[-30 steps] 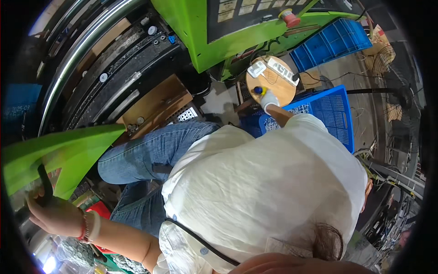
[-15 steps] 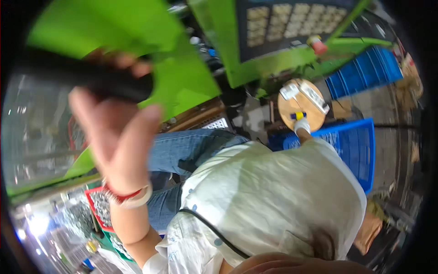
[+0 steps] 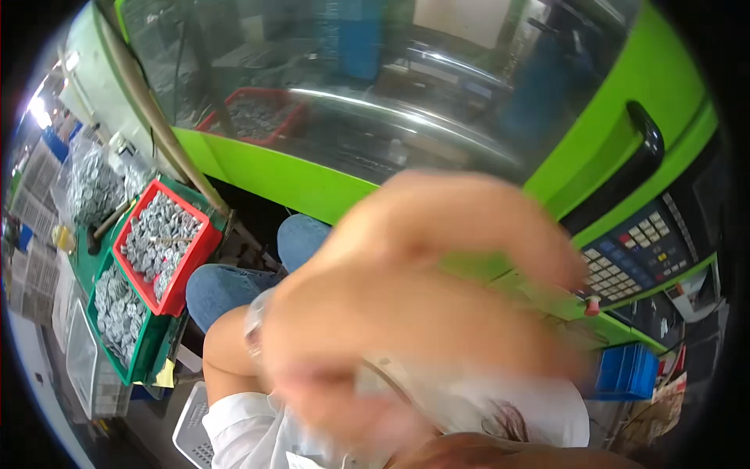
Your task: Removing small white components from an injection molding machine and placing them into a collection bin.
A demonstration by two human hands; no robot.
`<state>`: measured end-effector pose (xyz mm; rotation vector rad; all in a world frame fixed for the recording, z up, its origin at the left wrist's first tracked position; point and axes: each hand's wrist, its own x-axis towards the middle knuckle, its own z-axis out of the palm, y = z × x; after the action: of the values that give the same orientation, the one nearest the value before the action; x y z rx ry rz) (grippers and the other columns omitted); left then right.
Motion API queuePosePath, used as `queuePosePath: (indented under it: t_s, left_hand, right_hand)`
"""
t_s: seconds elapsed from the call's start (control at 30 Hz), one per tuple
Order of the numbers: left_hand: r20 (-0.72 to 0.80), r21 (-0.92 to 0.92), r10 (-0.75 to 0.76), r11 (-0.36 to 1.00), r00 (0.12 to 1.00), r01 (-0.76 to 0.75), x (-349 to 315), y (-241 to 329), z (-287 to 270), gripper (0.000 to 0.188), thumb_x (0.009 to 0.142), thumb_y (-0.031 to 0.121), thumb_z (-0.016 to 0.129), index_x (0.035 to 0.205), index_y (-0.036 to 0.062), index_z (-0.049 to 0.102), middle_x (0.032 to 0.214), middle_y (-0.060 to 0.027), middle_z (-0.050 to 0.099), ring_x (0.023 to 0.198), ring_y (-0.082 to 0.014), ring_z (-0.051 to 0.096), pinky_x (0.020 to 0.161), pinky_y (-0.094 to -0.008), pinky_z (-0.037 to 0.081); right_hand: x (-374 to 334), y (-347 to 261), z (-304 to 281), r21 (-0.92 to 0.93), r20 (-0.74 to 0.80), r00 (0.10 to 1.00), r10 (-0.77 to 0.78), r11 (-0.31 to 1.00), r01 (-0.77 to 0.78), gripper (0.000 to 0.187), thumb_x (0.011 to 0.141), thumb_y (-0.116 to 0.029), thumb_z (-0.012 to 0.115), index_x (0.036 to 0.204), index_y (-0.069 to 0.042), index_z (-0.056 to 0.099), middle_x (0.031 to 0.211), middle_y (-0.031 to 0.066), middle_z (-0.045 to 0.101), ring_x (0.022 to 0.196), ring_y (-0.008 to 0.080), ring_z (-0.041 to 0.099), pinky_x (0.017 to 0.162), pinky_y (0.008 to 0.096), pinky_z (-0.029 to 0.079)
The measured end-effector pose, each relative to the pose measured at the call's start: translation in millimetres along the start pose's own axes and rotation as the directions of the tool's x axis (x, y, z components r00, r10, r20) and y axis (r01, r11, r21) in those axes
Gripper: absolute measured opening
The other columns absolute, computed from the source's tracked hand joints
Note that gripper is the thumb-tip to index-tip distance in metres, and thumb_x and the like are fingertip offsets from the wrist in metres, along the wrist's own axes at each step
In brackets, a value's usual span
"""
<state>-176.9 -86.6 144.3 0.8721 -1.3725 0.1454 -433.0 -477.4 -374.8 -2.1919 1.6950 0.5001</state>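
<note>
My left hand (image 3: 422, 305), heavily smeared by motion, fills the middle of the view close up. A bracelet circles its wrist and a white sleeve ends at the elbow. Its fingers look stretched out and apart, with bright green showing through a gap, and no object can be made out in them. Beyond the fingertips, the black door handle (image 3: 637, 164) is apart from the hand on a green machine door (image 3: 273, 172) with a large clear window. My right hand does not show.
A red tray (image 3: 207, 250) and a green tray (image 3: 141, 344), both full of small grey metal-looking pieces, stand at left beside a filled clear bag (image 3: 94, 184). At right are a keypad panel (image 3: 641, 250) and a blue crate (image 3: 629, 371). My jeans-clad knees (image 3: 219, 293) face the machine.
My left hand has let go of the black handle. The view has swung left, bringing the trays and the window into sight. My right hand and the round stool have left the picture.
</note>
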Motion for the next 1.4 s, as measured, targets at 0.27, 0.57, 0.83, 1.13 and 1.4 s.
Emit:
queuePosePath:
  t_s: [0.27,0.57,0.83,1.13,1.4]
  left_hand:
    - [-0.084,-0.169,0.193,0.964,0.978,-0.205,-70,64,-41,0.039,0.098,0.041,0.037,0.114,0.0169,0.063,0.125,-0.0151,0.050,0.120,-0.0398,0.041,0.103,-0.0628,0.027]
    - [-0.873,-0.079,-0.378,0.734,0.309,0.675,-67,92,-3,0.027,0.100,0.027,0.043,0.081,0.0133,0.057,0.086,-0.0025,0.044,0.089,-0.0194,0.053,0.092,-0.0646,0.040]
    - [-0.730,-0.077,-0.289,0.935,0.620,0.345,-145,67,-52,0.032,0.095,0.046,0.048,0.103,0.0176,0.063,0.109,-0.0067,0.053,0.109,-0.0259,0.048,0.100,-0.0640,0.031]
    - [-0.539,0.690,-0.834,-0.354,0.121,0.632,-234,47,-228,0.038,0.084,0.019,0.063,0.118,0.0034,0.054,0.108,-0.0175,0.060,0.100,-0.0363,0.057,0.084,-0.0416,0.047]
    - [-0.436,0.484,-0.897,-0.165,0.074,0.859,-260,29,-272,0.043,0.082,0.022,0.065,0.118,0.0008,0.054,0.104,-0.0167,0.060,0.099,-0.0331,0.059,0.084,-0.0385,0.047]
  right_hand:
    - [-21,-159,-10,-0.198,0.169,0.881,-0.441,0.861,0.469,0.041,0.083,-0.031,0.057,0.113,-0.004,0.056,0.115,0.0251,0.059,0.109,0.0402,0.056,0.090,0.0472,0.046]
    - [-100,-366,36,-0.268,0.203,0.493,-0.846,0.436,0.859,0.027,0.082,-0.025,0.059,0.104,-0.008,0.056,0.112,0.0178,0.060,0.106,0.0381,0.058,0.089,0.0473,0.047]
    - [-96,-458,134,-0.180,0.204,0.369,-0.907,0.335,0.925,0.021,0.084,-0.023,0.050,0.098,-0.008,0.055,0.111,0.0205,0.059,0.104,0.0374,0.059,0.087,0.0471,0.047]
    - [-32,-522,211,-0.461,0.715,0.675,-0.181,0.603,0.650,0.039,0.084,-0.022,0.049,0.119,-0.008,0.059,0.125,0.0224,0.056,0.119,0.0371,0.052,0.098,0.0420,0.044]
    - [-34,-500,229,-0.433,0.388,0.732,-0.561,0.590,0.682,0.051,0.083,-0.026,0.054,0.131,-0.012,0.046,0.133,0.0229,0.047,0.121,0.0408,0.047,0.098,0.0465,0.042]
